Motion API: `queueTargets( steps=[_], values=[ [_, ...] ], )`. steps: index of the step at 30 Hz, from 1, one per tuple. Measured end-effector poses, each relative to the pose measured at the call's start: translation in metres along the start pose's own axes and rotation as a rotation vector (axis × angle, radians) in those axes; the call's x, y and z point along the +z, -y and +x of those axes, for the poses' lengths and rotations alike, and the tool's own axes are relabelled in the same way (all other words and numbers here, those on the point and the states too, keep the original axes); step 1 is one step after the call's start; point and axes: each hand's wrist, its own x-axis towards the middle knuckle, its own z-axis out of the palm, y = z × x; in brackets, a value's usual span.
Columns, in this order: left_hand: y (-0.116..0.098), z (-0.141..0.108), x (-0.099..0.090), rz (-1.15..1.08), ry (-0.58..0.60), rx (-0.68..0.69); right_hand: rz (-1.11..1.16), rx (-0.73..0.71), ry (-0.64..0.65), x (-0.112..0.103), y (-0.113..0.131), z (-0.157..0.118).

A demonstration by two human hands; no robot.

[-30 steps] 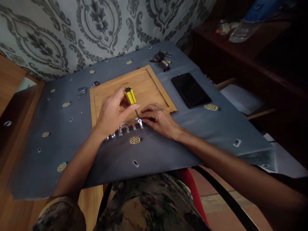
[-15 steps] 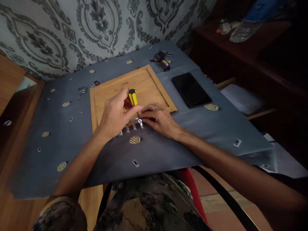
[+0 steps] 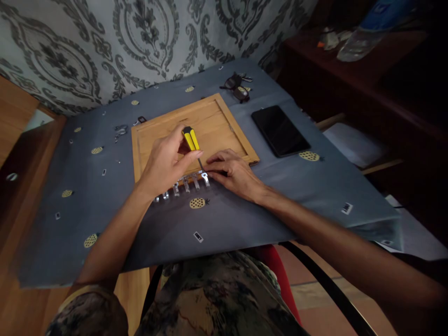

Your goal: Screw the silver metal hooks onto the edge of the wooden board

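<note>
A yellow and black screwdriver (image 3: 191, 139) is gripped in my left hand (image 3: 164, 161), tilted, its shaft running down to a row of metal hooks (image 3: 186, 183). The hooks lie along the near edge of a framed wooden board (image 3: 182, 122). Beside the screwdriver's tip, at the rightmost hook, are the fingertips of my right hand (image 3: 235, 174). Those fingers are pinched together on something too small to make out. Part of the hook row's left side sits below my left wrist.
A black phone (image 3: 280, 130) lies right of the board on the blue tablecloth (image 3: 241, 228). Sunglasses (image 3: 237, 87) are behind it. Small metal pieces (image 3: 121, 130) lie at the left. A plastic bottle (image 3: 360, 44) stands on a dark cabinet (image 3: 350, 79).
The screwdriver's handle has tipped further left, and my left hand has shifted slightly left with it. More hooks show below that hand. My right hand has barely moved.
</note>
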Motion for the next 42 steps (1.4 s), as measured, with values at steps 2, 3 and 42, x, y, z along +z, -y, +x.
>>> queueTargets(
  steps=[2,3,42],
  values=[
    [0.0,0.001,-0.003,-0.022,0.027,-0.002,-0.002,0.001,0.002,0.0,0.0,0.0],
    [0.0,0.001,-0.005,-0.031,0.043,0.0,-0.003,0.001,0.003,0.0,0.0,0.0],
    [-0.016,-0.001,-0.002,0.016,-0.01,-0.03,0.011,0.016,0.017,-0.002,0.002,0.0]
  ],
)
